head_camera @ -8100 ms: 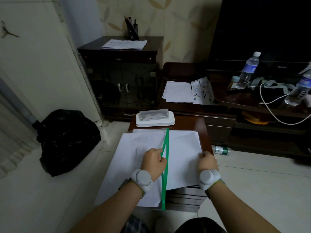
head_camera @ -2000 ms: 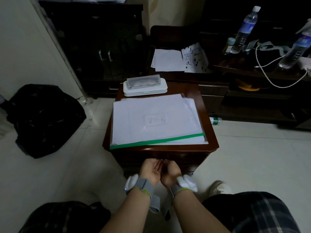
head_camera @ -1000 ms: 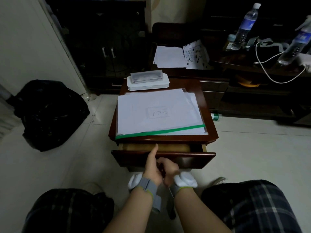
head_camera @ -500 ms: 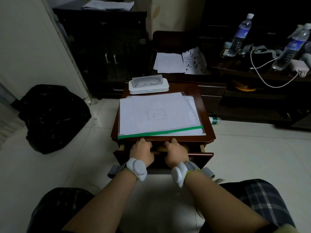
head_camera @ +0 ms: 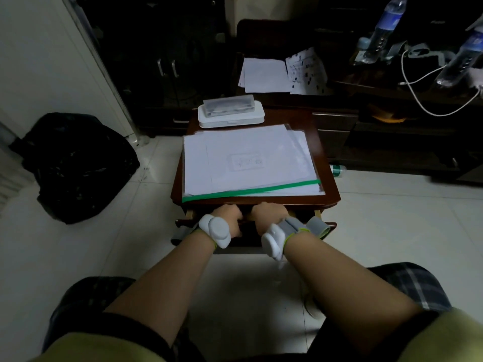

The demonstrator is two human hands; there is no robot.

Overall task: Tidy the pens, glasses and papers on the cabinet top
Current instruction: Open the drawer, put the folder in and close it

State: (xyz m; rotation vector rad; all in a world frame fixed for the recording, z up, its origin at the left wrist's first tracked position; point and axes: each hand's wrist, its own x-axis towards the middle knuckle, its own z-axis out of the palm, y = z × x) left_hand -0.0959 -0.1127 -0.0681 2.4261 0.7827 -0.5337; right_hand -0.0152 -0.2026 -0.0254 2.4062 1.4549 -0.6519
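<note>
You face a small wooden cabinet (head_camera: 322, 152) standing on a pale tiled floor (head_camera: 392, 218). On its top, a clear folder (head_camera: 245, 163) with a green edge holds white papers and covers most of the surface. Behind it, at the far edge, lies a white case (head_camera: 231, 118) with a clear box (head_camera: 228, 107) on top. The top drawer (head_camera: 328, 226) is partly open.

Black bag (head_camera: 75, 165) — water bottles (head_camera: 386, 27)
</note>
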